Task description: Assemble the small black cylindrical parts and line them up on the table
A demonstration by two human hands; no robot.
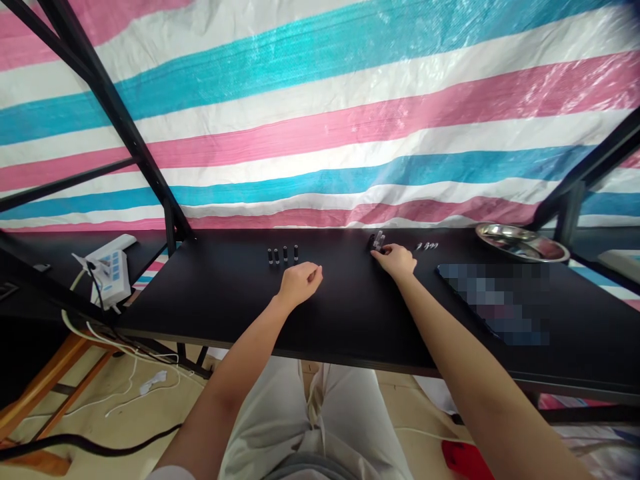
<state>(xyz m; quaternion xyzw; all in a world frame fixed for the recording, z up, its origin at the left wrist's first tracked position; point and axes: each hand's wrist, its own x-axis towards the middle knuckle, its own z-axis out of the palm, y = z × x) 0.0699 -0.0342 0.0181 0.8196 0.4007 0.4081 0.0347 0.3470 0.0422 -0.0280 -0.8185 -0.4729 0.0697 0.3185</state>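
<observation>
- While the right hand (pixel 397 260) reaches toward the far edge of the black table (pixel 340 313), the clump of small black and clear tubes (pixel 379 241) lies just ahead of it and slightly to its left, at the fingertips.
- The clear tubes in that clump point up and tilt slightly; how the black ones lie is partly hidden by the fingers. The right hand is much the nearer of the two.
- The right hand's thumb and fingers are bent in against the clump; whether they pinch one tube, I cannot tell.
- The left hand (pixel 300 283) is curled into a loose fist over the table's middle; whether something small is inside cannot be told.
- Just beyond that fist and to its left, four short black tubes (pixel 285 253) form a row along the far edge, long axes seemingly upright, set apart from the clump.
- Right of the right hand, small pale pieces (pixel 427 246) lie near the far edge.
- A round metal tray (pixel 523 243) sits by the far right corner; a blurred dark slab (pixel 493 303) slants from there toward the near edge.
- Behind hangs a striped tarpaulin (pixel 325 133); past the table's left edge is a white power strip (pixel 110 277).
</observation>
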